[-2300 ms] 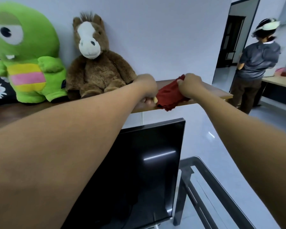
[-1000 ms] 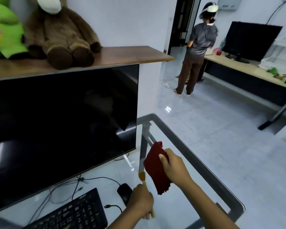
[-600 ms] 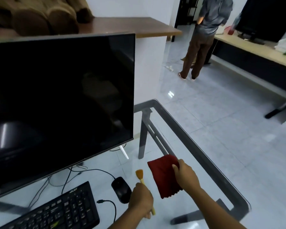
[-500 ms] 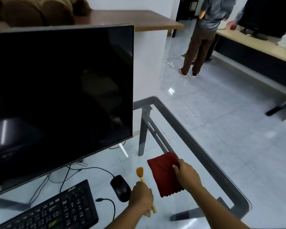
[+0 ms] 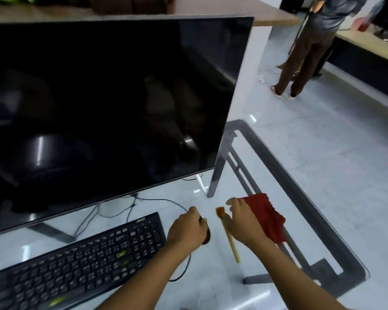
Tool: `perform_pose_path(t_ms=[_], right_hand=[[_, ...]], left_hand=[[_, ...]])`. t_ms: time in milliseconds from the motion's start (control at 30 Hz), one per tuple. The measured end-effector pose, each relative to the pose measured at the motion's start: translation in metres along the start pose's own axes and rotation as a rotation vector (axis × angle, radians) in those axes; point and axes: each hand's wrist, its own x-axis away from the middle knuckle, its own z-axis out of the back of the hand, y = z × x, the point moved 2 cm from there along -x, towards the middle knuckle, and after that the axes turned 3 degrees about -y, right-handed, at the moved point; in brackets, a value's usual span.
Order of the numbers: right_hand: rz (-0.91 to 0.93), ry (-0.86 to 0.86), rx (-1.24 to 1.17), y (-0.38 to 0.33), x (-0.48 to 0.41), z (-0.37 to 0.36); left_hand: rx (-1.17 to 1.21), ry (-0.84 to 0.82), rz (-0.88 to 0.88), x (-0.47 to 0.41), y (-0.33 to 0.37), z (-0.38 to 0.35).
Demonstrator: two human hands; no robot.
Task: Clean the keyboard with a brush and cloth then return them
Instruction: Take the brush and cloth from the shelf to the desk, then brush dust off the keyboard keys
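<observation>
The black keyboard (image 5: 81, 262) lies on the glass desk (image 5: 300, 198) in front of the monitor. My left hand (image 5: 186, 230) covers the black mouse (image 5: 207, 237) just right of the keyboard, fingers curled over it. The brush (image 5: 230, 238), with a yellow handle and brown bristles, lies tilted on the glass between my hands, touching the left side of my right hand (image 5: 242, 222). My right hand holds the left edge of the red cloth (image 5: 267, 218), which is spread on the desk to its right.
A large dark monitor (image 5: 110, 104) stands behind the keyboard, with cables (image 5: 130, 209) trailing under it. A wooden shelf (image 5: 233, 12) runs above it. Another person (image 5: 311, 41) stands on the tiled floor at the far right, by a long desk (image 5: 367, 48).
The view dropped from the shelf to the desk. My left hand has let go of the brush and moved onto the mouse. The red cloth has come down onto the glass.
</observation>
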Motion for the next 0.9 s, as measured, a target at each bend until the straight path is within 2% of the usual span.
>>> perform_pose_path(t_ms=[167, 333, 600, 733, 800, 900], right_hand=[[0.006, -0.144, -0.048, -0.044, 0.014, -0.044], [0.112, -0.014, 0.226, -0.06, 0.02, -0.07], [0.017, -0.014, 0.227, -0.074, 0.018, -0.072], [-0.15, 0.079, 0.095, -0.068, 0.023, -0.06], [-0.244, 0.127, 0.163, -0.054, 0.03, -0.053], [-0.375, 0.082, 0.224, -0.039, 0.039, -0.05]], left_hand=[[0.011, 0.167, 0.008, 0.031, -0.083, 0.036], [0.064, 0.294, 0.035, 0.061, -0.154, 0.044], [0.036, 0.402, -0.026, 0.088, -0.199, 0.042], [-0.002, 0.432, -0.083, 0.089, -0.209, 0.043], [-0.005, 0.439, -0.089, 0.089, -0.211, 0.043], [-0.01, 0.445, -0.099, 0.09, -0.214, 0.041]])
